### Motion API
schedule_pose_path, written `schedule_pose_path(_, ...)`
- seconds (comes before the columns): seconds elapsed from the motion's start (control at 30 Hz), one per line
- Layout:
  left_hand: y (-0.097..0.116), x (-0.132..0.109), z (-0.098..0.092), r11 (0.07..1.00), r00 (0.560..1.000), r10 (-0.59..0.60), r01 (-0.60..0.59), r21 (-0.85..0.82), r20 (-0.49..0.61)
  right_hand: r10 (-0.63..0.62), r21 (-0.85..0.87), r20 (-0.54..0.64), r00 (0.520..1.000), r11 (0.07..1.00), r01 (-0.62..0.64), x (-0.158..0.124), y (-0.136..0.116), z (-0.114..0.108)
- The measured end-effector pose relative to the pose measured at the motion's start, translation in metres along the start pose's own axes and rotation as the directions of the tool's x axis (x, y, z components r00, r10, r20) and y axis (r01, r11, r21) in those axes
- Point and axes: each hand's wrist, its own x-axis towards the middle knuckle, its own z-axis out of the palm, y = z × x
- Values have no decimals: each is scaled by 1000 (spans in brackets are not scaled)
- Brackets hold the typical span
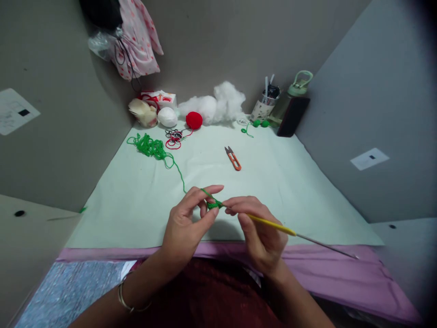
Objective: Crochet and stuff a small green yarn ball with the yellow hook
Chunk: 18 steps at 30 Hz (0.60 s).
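Between the thumb and fingers of my left hand [186, 221] is a small green crochet piece [213, 205], with green yarn running over the raised index finger. My right hand [261, 228] grips a crochet hook [271, 222] by its yellow handle. The hook's thin front end meets the green piece, and its bare metal rear end points to the lower right. From my left hand the yarn [179, 172] trails back to a loose green heap [150, 146] at the left of the table. Orange thread snips [233, 158] lie beyond my hands.
Along the back stand a red yarn ball [194, 120], a white yarn ball [167, 117], white stuffing [218, 105], a pen cup [263, 107], a green bottle [290, 100] and a dark phone [293, 117]. Small green pieces [261, 123] lie before the cup. Grey partitions [358, 109] enclose the table.
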Motion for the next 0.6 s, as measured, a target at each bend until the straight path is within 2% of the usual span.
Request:
schedule_pose_path(0.1, 1, -2, 2, 998, 998, 57, -56, 24, -24, 20, 69, -24, 1000, 997, -18, 0, 1, 0)
schedule_pose_path(0.2, 2, -2, 3, 997, 996, 73, -72, 18, -52, -5, 69, -41, 999, 998, 8, -1, 2, 3)
schedule_pose_path(0.27, 3, -1, 3, 999, 998, 46, -46, -2, -47, -14, 84, -66, 998, 996, 19, -1, 2, 4)
schedule_pose_path(0.4, 2, 0, 1, 998, 998, -55, 55, -40, -1, 94, 191, -130, 987, 979, -68, 2, 1, 5)
schedule_pose_path(0.5, 0, 0, -1, 996, 997, -75, 75, -44, 3, 106, 136, -85, 991, 986, -94, 4, 0, 2)
schedule_pose_path(0.6, 0, -2, 2, 999, 999, -34, 33, -31, -33, 18, -23, -27, 999, 1000, -18, 3, 0, 1)
